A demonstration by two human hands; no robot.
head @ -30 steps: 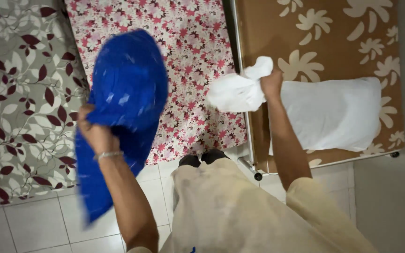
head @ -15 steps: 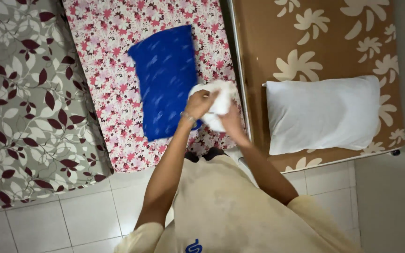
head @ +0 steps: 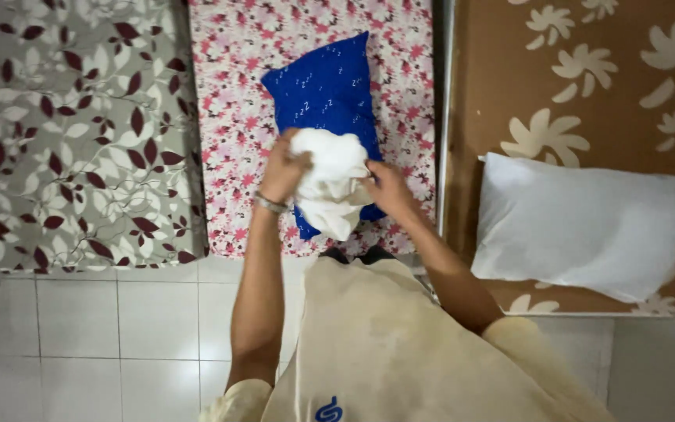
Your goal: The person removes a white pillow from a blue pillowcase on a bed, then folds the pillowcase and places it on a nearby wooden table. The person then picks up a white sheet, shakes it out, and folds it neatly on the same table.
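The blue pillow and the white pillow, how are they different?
The blue pillow is dark blue with tiny white marks; the white pillow is plain white. The blue pillow lies on the pink flowered mattress, the white pillow on the brown flowered mattress. The blue pillow is partly hidden behind the bunched white cloth in both hands; the white pillow shows almost whole. Both lie flat.
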